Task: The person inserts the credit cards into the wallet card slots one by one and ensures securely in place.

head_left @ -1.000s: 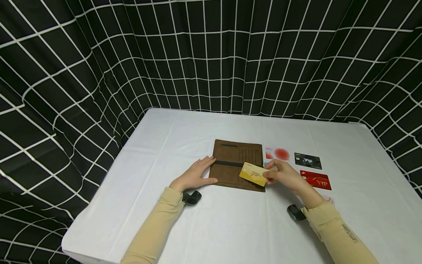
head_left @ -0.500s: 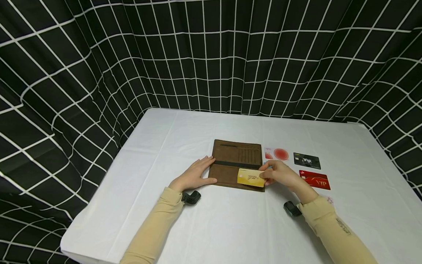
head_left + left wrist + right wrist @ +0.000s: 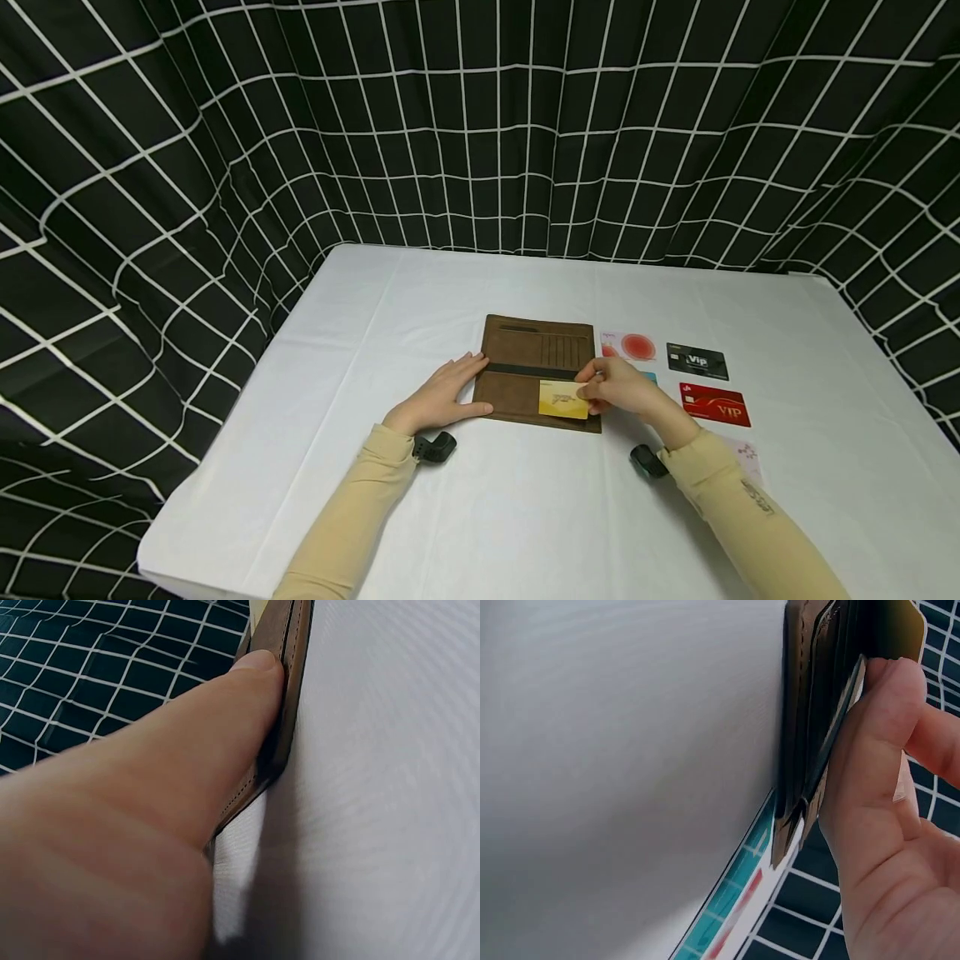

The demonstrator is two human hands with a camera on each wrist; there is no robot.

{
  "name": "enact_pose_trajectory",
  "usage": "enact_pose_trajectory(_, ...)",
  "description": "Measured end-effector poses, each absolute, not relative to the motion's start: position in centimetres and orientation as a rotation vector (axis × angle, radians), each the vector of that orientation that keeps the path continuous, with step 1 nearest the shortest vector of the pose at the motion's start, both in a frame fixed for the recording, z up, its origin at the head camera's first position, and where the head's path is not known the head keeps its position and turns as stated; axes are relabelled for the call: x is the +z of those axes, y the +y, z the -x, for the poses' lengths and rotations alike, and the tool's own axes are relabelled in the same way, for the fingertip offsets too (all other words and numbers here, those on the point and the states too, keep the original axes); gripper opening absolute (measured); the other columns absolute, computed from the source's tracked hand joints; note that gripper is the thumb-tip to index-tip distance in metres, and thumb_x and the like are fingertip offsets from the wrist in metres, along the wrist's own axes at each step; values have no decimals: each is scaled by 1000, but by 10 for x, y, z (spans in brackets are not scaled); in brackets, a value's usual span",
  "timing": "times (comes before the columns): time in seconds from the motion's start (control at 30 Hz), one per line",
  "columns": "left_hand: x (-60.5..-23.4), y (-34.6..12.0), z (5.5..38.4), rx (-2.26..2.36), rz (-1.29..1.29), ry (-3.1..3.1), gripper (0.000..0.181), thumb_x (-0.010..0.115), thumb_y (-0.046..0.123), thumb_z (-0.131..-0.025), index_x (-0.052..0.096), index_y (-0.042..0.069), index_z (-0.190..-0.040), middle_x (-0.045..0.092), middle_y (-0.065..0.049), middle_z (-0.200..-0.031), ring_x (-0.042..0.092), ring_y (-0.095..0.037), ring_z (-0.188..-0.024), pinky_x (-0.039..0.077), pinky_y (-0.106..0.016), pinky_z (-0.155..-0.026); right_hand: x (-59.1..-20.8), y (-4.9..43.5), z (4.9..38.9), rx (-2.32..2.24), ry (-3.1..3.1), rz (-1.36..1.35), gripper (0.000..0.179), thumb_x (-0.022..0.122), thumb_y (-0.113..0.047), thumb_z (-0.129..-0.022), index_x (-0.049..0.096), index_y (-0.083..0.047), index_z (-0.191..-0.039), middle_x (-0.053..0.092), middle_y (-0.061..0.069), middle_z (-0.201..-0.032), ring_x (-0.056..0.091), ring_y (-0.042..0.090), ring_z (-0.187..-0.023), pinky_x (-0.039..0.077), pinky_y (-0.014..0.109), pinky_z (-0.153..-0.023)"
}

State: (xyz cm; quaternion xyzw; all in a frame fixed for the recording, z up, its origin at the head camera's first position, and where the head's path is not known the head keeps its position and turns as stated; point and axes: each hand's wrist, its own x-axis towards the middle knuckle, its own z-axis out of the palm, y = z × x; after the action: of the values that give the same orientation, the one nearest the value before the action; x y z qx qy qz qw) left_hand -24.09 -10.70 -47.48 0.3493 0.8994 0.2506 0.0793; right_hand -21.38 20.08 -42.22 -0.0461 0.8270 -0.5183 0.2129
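A brown wallet [image 3: 513, 343] lies unfolded on the white table, with card slots on the right side of both halves. My left hand [image 3: 438, 402] rests on its left edge, fingers straight; in the left wrist view the thumb [image 3: 247, 697] presses near the wallet's stitched border. My right hand [image 3: 626, 390] pinches a yellow card [image 3: 558, 401] between thumb and fingers over the near half's slots. Up close in the right wrist view, my thumb lies against a slot layer [image 3: 832, 742] that stands away from the wallet, and the yellow card [image 3: 901, 630] rises behind the fingertips.
Right of the wallet lie a white card with a red circle [image 3: 637, 347], a black VIP card [image 3: 697, 361], a red VIP card [image 3: 715, 404] and a pale floral card [image 3: 748, 457]. A blue card [image 3: 651, 377] is mostly hidden by my right hand.
The yellow card has turned from tilted to level with the wallet's near half. My right hand has shifted left along it, covering more of its right end. The left hand stays put.
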Motion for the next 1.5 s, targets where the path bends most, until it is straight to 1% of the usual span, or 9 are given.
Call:
enact_pose_trajectory(0.3, -477, -105, 243, 749, -1050, 2697, 80, 57, 50, -88, 26, 6, -146, 23, -8, -151, 14, -23, -138, 9, -37, -112, -423, 194, 217, -1430, 2316, 126, 24, 60, -1, -86, 51, 13, -104, 57, 12, -74, 59, 21, -61, 56, 34, -63)
enact_pose_trajectory(0.47, -477, -104, 243, 754, -1049, 2691, 81, 58, 50, -87, 25, 6, -146, 22, -9, -151, 14, -23, -138, 9, -37, -112, -424, 187, 218, -1435, 2306, 131, 24, 60, 0, -86, 49, 14, -102, 61, 15, -77, 62, 20, -59, 57, 34, -61)
enact_pose_trajectory(0.63, -478, -102, 244, 728, -1055, 2696, 81, 57, 51, -87, 24, 7, -147, 21, -8, -151, 13, -21, -139, 8, -36, -112, -425, 183, 221, -1446, 2280, 114, 23, 61, 1, -86, 48, 14, -101, 60, 17, -77, 62, 19, -59, 57, 35, -62)
enact_pose_trajectory(0.73, -477, -102, 244, 735, -1057, 2696, 81, 58, 50, -87, 24, 7, -147, 22, -8, -151, 13, -22, -138, 8, -36, -112, -426, 182, 222, -1444, 2268, 92, 23, 61, 1, -87, 48, 13, -101, 59, 17, -77, 62, 18, -58, 57, 35, -62)
enact_pose_trajectory(1.0, -475, -101, 243, 738, -1055, 2696, 81, 57, 51, -87, 24, 8, -147, 21, -8, -151, 13, -23, -139, 8, -37, -112, -427, 184, 226, -1452, 2229, 76, 21, 61, 1, -87, 48, 12, -100, 62, 17, -75, 62, 16, -56, 56, 30, -59)
enact_pose_trajectory(1.13, -476, -103, 243, 734, -1039, 2693, 81, 57, 51, -87, 24, 8, -147, 21, -7, -151, 12, -22, -139, 7, -36, -112, -429, 186, 225, -1475, 2198, 107, 22, 58, 3, -88, 47, 15, -103, 60, 17, -77, 63, 18, -60, 57, 33, -63)
enact_pose_trajectory(1.3, -477, -105, 242, 721, -1018, 2695, 81, 57, 52, -87, 24, 8, -147, 21, -6, -151, 12, -21, -139, 6, -35, -112, -432, 189, 223, -1498, 2156, 181, 26, 52, 13, -86, 44, 18, -110, 58, 18, -83, 63, 20, -70, 56, 35, -70)
enact_pose_trajectory(1.4, -476, -106, 241, 719, -1016, 2696, 81, 56, 52, -87, 23, 8, -147, 20, -6, -151, 12, -21, -139, 6, -35, -112, -434, 190, 223, -1503, 2166, 218, 28, 52, 15, -84, 44, 18, -111, 59, 19, -85, 62, 20, -72, 56, 35, -71)
enact_pose_trajectory(1.5, -476, -106, 241, 722, -1014, 2691, 81, 56, 52, -87, 23, 7, -147, 20, -6, -151, 12, -22, -139, 7, -35, -112, -434, 190, 223, -1499, 2178, 221, 27, 52, 14, -85, 44, 17, -110, 60, 19, -86, 62, 19, -73, 56, 35, -71)
